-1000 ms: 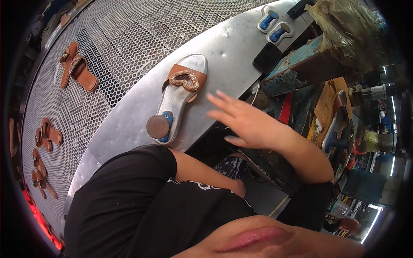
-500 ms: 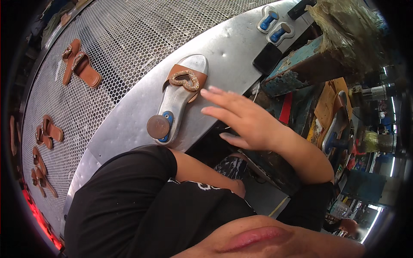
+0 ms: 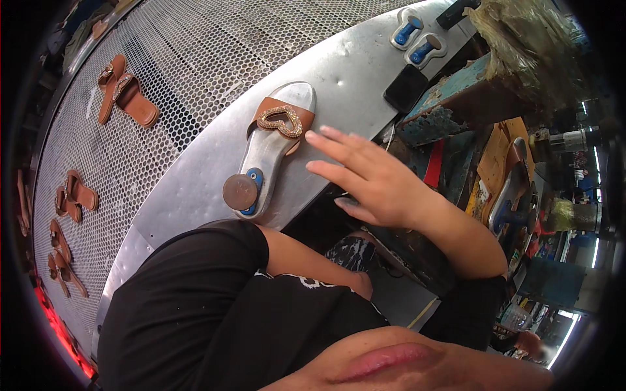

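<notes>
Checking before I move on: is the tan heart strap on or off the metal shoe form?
On. The tan strap wraps across the toe end of the metal shoe form, heart ornament facing up. The right hand hovers beside it, fingers spread, not touching.

Brushed, dully reflective sheet metal on the workbench ledge [image 3: 339,72], lightly scuffed and dented. Perforated metal mesh across the conveyor surface [image 3: 195,45], matt grey. Polished aluminium on the shoe last [image 3: 264,163], with a blue plastic insert and a dull brown metal disc [image 3: 239,191] at the heel. Smooth tan leather-like strap [image 3: 282,120], topped by a heart-shaped trim of sparkling rhinestones. Same tan leather look on the sandals [image 3: 124,98] on the mesh. Matt black cotton-like cloth on the shirt [image 3: 195,313]. Chipped, rough teal paint on the machine body [image 3: 450,98].
</notes>
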Demonstrator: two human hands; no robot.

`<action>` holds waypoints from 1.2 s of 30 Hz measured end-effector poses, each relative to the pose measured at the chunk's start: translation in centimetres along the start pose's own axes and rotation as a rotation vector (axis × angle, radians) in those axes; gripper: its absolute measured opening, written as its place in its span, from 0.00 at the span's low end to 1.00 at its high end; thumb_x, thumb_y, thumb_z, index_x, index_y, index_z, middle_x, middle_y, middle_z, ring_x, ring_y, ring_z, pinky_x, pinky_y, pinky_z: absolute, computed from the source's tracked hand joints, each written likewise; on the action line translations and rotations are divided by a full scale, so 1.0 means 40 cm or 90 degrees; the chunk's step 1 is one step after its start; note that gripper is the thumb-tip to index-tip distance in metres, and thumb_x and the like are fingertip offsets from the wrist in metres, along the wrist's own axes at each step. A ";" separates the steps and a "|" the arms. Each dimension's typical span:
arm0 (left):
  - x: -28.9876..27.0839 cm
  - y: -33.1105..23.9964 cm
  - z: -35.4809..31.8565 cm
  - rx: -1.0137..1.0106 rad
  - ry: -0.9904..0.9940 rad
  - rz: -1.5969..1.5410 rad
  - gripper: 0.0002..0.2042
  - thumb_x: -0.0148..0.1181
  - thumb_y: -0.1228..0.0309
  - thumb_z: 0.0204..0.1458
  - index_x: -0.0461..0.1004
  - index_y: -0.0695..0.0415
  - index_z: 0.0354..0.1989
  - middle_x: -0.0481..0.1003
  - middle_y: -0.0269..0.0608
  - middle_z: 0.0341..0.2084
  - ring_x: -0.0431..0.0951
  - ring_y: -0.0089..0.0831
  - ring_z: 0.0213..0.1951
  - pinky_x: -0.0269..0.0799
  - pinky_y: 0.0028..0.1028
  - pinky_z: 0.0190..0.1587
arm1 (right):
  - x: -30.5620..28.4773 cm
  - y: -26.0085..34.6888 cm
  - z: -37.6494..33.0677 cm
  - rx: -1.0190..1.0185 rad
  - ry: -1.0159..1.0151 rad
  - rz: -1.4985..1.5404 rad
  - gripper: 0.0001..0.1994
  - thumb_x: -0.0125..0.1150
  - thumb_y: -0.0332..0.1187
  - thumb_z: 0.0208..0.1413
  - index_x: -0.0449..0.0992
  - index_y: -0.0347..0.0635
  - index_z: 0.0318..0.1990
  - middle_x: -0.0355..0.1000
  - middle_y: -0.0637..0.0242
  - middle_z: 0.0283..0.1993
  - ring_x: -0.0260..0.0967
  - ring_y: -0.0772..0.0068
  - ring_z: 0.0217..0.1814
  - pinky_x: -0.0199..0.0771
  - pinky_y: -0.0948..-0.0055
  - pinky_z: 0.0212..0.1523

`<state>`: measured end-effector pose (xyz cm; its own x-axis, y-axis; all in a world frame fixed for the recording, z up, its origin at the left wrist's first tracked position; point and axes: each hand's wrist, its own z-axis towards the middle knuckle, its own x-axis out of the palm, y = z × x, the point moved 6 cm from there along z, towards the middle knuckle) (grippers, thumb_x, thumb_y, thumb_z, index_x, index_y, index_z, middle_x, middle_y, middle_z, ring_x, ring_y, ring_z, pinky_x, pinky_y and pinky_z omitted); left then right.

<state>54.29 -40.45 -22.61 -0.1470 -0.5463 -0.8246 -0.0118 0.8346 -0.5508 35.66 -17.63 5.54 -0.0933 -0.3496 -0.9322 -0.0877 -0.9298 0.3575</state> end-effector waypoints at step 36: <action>-0.063 0.002 -0.033 0.012 0.040 -0.039 0.06 0.66 0.70 0.42 0.83 0.54 0.30 0.82 0.43 0.33 0.82 0.41 0.38 0.79 0.43 0.28 | -0.016 -0.007 -0.017 0.030 -0.111 0.013 0.35 0.70 0.29 0.43 0.62 0.40 0.62 0.46 0.51 0.74 0.45 0.48 0.76 0.54 0.51 0.70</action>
<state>53.36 -38.91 -20.41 -0.2081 -0.5900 -0.7801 -0.0034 0.7980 -0.6027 36.43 -17.22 6.01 -0.2656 -0.3388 -0.9026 -0.1297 -0.9151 0.3817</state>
